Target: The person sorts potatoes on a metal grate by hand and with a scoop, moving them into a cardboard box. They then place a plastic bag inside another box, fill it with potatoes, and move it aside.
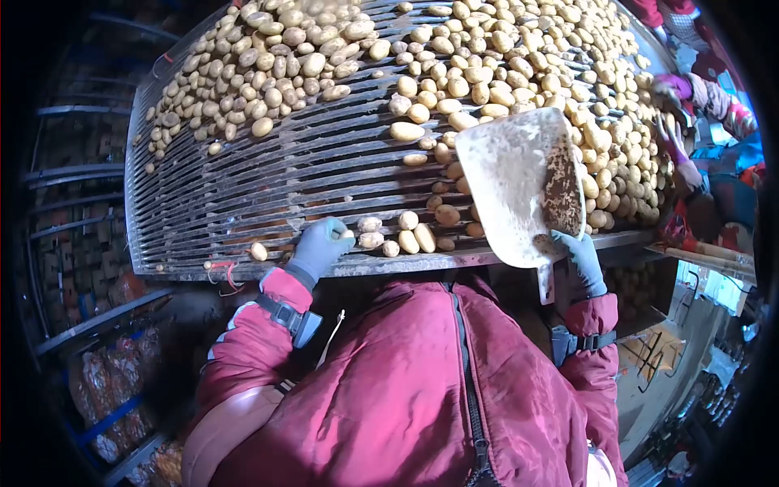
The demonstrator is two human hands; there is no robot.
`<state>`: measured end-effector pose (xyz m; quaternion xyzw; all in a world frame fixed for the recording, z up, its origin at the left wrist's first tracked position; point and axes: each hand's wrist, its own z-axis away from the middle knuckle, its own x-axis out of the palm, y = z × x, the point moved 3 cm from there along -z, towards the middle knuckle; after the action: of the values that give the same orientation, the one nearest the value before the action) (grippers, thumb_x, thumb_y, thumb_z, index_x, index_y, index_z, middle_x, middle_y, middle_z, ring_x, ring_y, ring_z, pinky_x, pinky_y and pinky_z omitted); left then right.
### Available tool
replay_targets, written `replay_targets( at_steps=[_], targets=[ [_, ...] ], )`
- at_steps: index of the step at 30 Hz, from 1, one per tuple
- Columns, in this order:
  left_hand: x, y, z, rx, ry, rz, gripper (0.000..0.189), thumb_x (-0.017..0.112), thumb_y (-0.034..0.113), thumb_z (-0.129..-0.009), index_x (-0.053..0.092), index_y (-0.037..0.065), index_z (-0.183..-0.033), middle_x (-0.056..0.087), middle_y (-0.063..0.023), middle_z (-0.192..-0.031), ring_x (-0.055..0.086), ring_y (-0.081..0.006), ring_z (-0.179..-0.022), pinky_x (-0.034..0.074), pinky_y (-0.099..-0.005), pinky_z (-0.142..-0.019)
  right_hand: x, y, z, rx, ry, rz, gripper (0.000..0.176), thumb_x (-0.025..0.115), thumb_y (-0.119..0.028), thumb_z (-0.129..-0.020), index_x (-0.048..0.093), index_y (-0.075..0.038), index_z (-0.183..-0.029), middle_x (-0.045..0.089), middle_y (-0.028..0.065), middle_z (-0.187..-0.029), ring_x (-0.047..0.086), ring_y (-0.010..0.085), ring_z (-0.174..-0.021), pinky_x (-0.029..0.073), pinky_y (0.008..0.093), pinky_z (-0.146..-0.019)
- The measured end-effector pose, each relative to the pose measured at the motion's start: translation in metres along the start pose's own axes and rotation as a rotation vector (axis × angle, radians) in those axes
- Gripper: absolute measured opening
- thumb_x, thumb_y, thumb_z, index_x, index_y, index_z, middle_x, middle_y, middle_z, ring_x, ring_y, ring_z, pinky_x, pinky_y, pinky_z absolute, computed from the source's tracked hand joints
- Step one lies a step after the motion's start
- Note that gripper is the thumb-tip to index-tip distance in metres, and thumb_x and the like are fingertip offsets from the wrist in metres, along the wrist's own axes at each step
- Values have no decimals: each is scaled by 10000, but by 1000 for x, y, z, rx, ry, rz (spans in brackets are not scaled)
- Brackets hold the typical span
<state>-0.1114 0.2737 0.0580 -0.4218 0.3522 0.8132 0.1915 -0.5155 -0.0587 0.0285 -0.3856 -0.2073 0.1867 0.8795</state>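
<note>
The top edge cuts off the far end of the roller table [243,187]. The right hand [583,264] covers part of the handle of the scoop [511,187]. Whether the curled left hand [320,247] holds something is hidden. A co-worker's hand [673,142] at the table's right edge is blurred.

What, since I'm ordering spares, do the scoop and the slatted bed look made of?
The scoop, in the right hand: probably pale metal, maybe aluminium; matte, dirt-dusted, brown crust along one wall. The slatted bed: grey metal bars with a dull sheen, gaps between them.
</note>
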Motion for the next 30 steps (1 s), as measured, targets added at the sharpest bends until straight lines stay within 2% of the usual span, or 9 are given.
replay_targets(
  at_steps=[4,6,7,11,14,18,22,25,30],
  targets=[
    [-29,126,-29,232,-194,661,313,779,264,-905,710,28,-1099,696,-101,-1012,664,-185,-924,535,-333,-858,-3,12,2,7,25,123,344,735,-84,-897,677,-3,-1227,735,38,-1034,687,142,-909,537,299,-827],
    [-35,181,-39,753,84,368,341,776,273,-909,710,20,-1128,682,-128,-1061,664,-229,-984,529,-352,-896,-6,19,1,10,40,129,343,727,-86,-903,672,8,-1227,739,58,-1050,701,157,-917,548,313,-837],
    [-37,194,-43,756,90,372,309,775,248,-893,714,29,-1103,683,-133,-1046,665,-283,-996,530,-385,-899,-6,18,7,4,53,125,343,727,-86,-903,672,8,-1227,739,58,-1050,701,157,-917,548,313,-837],
    [53,176,-94,664,101,294,254,756,278,-841,727,86,-1004,662,-138,-1017,643,-337,-971,525,-448,-859,-8,11,43,38,100,-112,375,695,-91,-900,651,43,-1247,733,106,-1098,722,217,-944,572,350,-862],
    [94,173,-64,546,-246,80,232,743,293,-823,721,109,-964,644,-122,-1020,628,-335,-1001,519,-459,-875,-28,21,49,-32,193,-278,409,674,-51,-881,623,74,-1268,729,144,-1104,724,237,-963,580,368,-882],
    [71,128,-50,602,-52,-110,174,701,287,-846,706,130,-921,631,-107,-993,622,-318,-975,519,-453,-855,-38,21,53,-14,214,-296,427,674,-48,-882,611,76,-1285,728,144,-1107,723,247,-961,578,371,-888],
    [31,97,-44,374,-37,-422,226,707,311,-884,716,135,-1026,650,-124,-1009,650,-344,-983,535,-481,-855,-49,25,48,-7,176,-281,448,686,-62,-892,597,74,-1309,726,144,-1119,718,246,-981,569,363,-914],
    [29,115,-56,286,174,-100,271,732,290,-887,699,128,-1101,657,-128,-1052,660,-357,-1008,539,-482,-877,-67,44,42,26,153,-237,455,693,-79,-902,592,70,-1320,724,142,-1134,715,242,-995,564,357,-923],
    [18,110,-56,-51,25,-100,495,806,268,-826,647,102,-1264,603,-170,-1230,653,-373,-1070,545,-454,-928,-79,60,45,82,163,-278,459,704,-99,-911,592,64,-1325,721,133,-1156,706,236,-1027,555,357,-937]
  ],
)
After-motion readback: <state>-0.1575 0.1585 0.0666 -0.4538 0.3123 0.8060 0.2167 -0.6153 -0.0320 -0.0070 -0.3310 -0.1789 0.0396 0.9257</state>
